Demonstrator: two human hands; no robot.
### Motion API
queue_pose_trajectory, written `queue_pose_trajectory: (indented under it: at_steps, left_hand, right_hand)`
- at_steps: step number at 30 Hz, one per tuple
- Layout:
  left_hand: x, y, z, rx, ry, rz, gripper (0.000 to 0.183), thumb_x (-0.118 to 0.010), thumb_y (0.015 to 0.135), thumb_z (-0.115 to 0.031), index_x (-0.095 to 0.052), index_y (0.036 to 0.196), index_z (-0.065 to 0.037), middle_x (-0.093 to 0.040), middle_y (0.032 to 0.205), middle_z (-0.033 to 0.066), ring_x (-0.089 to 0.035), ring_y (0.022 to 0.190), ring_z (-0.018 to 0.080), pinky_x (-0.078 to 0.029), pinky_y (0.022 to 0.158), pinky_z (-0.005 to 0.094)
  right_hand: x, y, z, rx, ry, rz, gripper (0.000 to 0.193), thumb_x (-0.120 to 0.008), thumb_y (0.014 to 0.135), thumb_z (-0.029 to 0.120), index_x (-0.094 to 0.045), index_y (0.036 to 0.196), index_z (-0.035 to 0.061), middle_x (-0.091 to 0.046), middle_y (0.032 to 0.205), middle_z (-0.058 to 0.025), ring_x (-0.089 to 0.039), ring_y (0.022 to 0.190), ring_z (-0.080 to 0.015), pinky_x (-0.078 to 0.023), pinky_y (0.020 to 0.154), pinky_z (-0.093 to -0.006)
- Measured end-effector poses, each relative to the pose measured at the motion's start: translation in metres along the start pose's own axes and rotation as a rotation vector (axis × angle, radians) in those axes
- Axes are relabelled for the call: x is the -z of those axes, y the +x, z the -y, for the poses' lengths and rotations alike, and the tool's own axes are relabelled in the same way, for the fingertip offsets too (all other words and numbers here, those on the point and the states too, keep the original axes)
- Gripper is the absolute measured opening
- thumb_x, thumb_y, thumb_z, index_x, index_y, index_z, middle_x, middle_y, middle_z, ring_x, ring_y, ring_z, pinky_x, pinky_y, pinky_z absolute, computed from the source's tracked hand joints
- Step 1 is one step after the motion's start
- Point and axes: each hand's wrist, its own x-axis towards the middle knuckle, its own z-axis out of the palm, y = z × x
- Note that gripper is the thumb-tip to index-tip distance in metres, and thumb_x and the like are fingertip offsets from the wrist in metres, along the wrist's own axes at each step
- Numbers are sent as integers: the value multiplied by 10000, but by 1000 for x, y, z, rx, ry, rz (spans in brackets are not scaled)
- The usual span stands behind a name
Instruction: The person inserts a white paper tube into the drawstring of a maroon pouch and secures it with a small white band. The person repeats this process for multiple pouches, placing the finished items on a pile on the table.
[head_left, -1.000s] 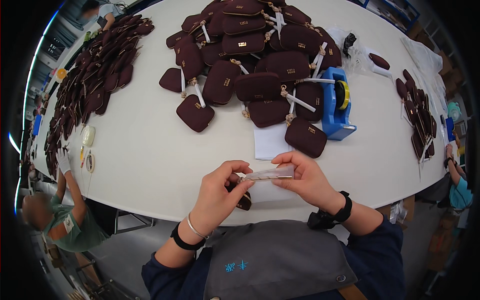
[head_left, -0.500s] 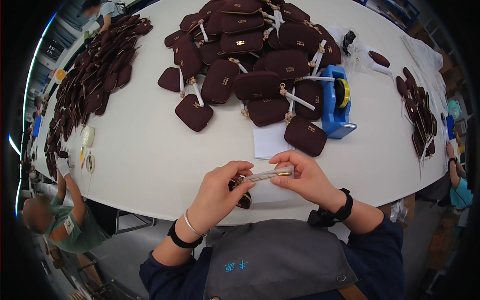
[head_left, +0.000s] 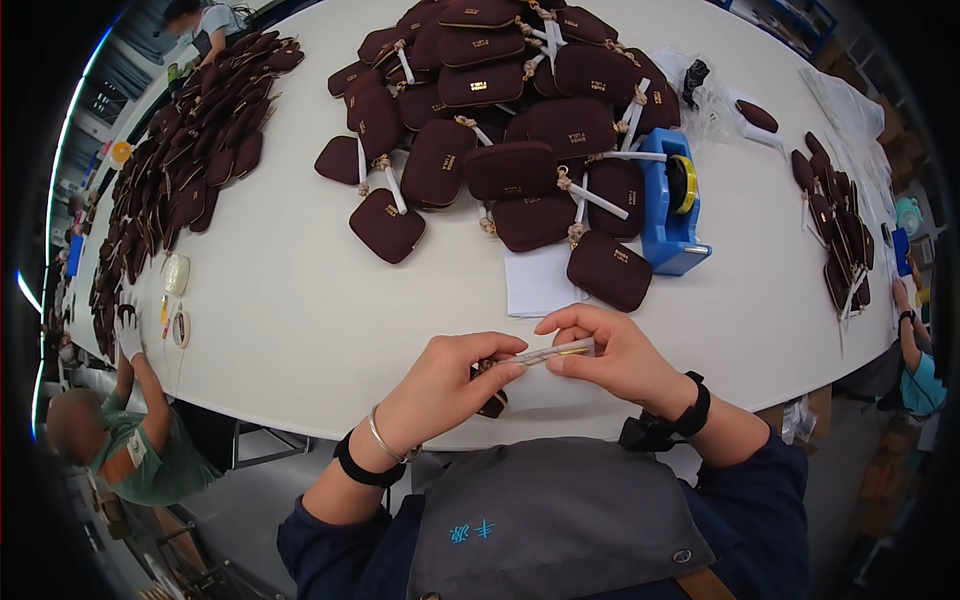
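Close to the table's near edge, my left hand (head_left: 450, 380) pinches one end of a strap (head_left: 560, 352) between thumb and fingers. The strap is slim, cord-like and covered in whitish wrapping, with a gold-coloured piece near its right end. That right end is gripped by the thumb and fingers of my right hand (head_left: 620, 355). Beneath my left fingers a small dark burgundy pouch (head_left: 492, 404) shows only in part; its join to the strap is hidden. Just beyond my hands lie a stack of white paper sheets (head_left: 535, 287) and a burgundy zip pouch (head_left: 610, 270).
A large heap of burgundy pouches (head_left: 510, 170) with white-wrapped straps fills the far middle. Beside it stands a blue tape dispenser (head_left: 660, 235). More pouches lie at left (head_left: 190, 165) and right (head_left: 845, 240). A co-worker in green (head_left: 150, 450) sits at the left edge.
My left hand has slid slightly right along the strap, closer to my right hand. The right hand stays nearly in place, and the strap's right end tips up a little.
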Motion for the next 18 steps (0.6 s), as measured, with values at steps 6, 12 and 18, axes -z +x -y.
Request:
queue_pose_trajectory:
  at_steps: [6, 12, 18]
  left_hand:
    - [-5, 5, 5, 126, -141, 34, 198, -660, 914, -131, -691, 1009, 40, -665, 736, 42, -620, 619, 69, -526, 534, 222]
    - [-1, 6, 14, 89, -187, 18, 218, -658, 922, -148, -681, 1009, 50, -666, 749, 49, -643, 637, 92, -563, 563, 242]
    - [4, 4, 11, 229, -392, 20, 207, -652, 913, -150, -696, 1000, 33, -657, 713, 13, -586, 588, 47, -494, 516, 210]
  right_hand:
    - [0, -2, 0, -13, 12, 3, 344, -678, 853, 70, -589, 1181, 15, -550, 798, 59, -478, 735, -2, -383, 670, -179]
    - [8, -4, -1, 57, 92, 29, 422, -637, 888, 46, -509, 1290, 25, -622, 941, 1, -566, 854, -51, -455, 753, -224]
    - [25, 9, -10, 632, -660, -135, 483, -606, 830, -55, -484, 1290, 26, -627, 1123, -179, -623, 1002, -311, -500, 866, -381]
